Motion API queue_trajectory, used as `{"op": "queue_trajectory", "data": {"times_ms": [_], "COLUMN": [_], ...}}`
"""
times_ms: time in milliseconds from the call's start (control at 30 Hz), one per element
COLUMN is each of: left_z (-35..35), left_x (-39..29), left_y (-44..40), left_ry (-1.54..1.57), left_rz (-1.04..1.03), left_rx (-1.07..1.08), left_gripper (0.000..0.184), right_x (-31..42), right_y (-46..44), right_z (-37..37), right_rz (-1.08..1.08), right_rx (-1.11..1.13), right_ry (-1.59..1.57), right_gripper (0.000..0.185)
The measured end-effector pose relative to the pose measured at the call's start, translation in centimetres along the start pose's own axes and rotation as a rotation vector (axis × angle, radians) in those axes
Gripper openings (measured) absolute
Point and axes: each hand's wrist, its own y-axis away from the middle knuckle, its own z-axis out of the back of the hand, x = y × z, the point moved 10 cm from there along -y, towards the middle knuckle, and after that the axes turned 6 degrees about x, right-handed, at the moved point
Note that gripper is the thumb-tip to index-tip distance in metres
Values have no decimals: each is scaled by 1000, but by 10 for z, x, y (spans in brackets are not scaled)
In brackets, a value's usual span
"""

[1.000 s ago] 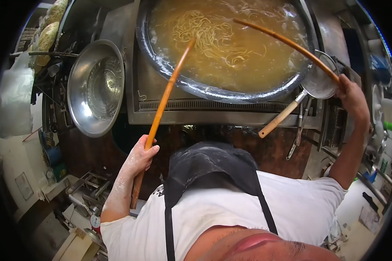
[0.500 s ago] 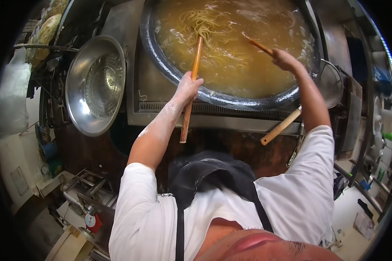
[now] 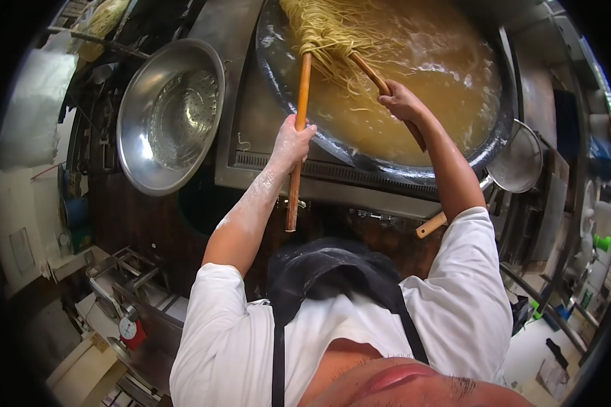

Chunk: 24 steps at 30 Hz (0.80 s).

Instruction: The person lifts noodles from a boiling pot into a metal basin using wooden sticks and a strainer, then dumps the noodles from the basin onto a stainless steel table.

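Note:
My left hand point(image 3: 294, 143), dusted with white powder, is closed round a long wooden stick point(image 3: 304, 88). The far end of that stick meets a thick bundle of yellow noodles point(image 3: 332, 34). In my right hand point(image 3: 402, 103) is a second wooden stick point(image 3: 370, 71), gripped near its middle and slanting up to the left. Its tip touches the noodles' right side. Strands hang and spread over cloudy, bubbling liquid in a big dark-rimmed pot point(image 3: 380, 166). The tips of both sticks are hidden among the noodles.
A perforated metal bowl point(image 3: 139, 163) is tilted to the left of the pot. At right rests a round strainer point(image 3: 517, 159), its wooden handle point(image 3: 431, 225) partly under my right arm. A steel counter edge point(image 3: 360, 193) runs in front. A red dial scale point(image 3: 130, 331) sits lower left.
My right hand has moved left, bringing its stick to the noodles. More noodles are now gathered up in a thick bundle at the sticks. The view has shifted slightly.

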Motion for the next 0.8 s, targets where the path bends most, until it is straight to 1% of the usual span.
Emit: {"op": "queue_trajectory", "data": {"times_ms": [33, 133, 233, 300, 400, 433, 500, 533, 567, 633, 767, 800], "left_z": [3, 13, 20, 24, 20, 14, 5, 0, 4, 8, 34, 43], "left_x": [-1, -5, -2, -2, 2, 2, 3, 10, 11, 8, 10, 12], "left_y": [4, 8, 13, 17, 18, 14, 1, -11, -19, -24, -10, -5], "left_ry": [21, 86, 152, 202, 444, 545, 752, 785, 740, 749, 612, 585], "left_rz": [3, -3, -2, -8, 23, 43, 87, 56, 17, -65, -120, -134], "left_rx": [-3, -11, -24, -41, 72, 166, 345, 437, 376, 345, 236, 220], "left_gripper": [27, 27, 27, 26, 24, 23, 20, 21, 20, 19, 18, 18], "right_x": [9, 23, 41, 56, 71, 76, 64, 61, 65, 63, 74, 89], "right_y": [2, -7, -8, -5, -3, -3, -10, -13, -20, -27, -21, -10], "right_z": [-4, -13, -18, -22, -25, -27, -43, -56, -62, -70, -98, -105], "right_rz": [-1, 102, 141, 154, 193, 210, 6, -94, -81, -72, -51, -38], "right_rx": [10, 20, -8, -3, -37, -53, 102, 182, 156, 96, 80, 70], "right_ry": [-6, 106, 221, 236, 263, 274, 6, -125, -88, -11, -128, -155], "right_gripper": [17, 20, 19, 21, 24, 25, 26, 27, 26, 25, 21, 18]}}
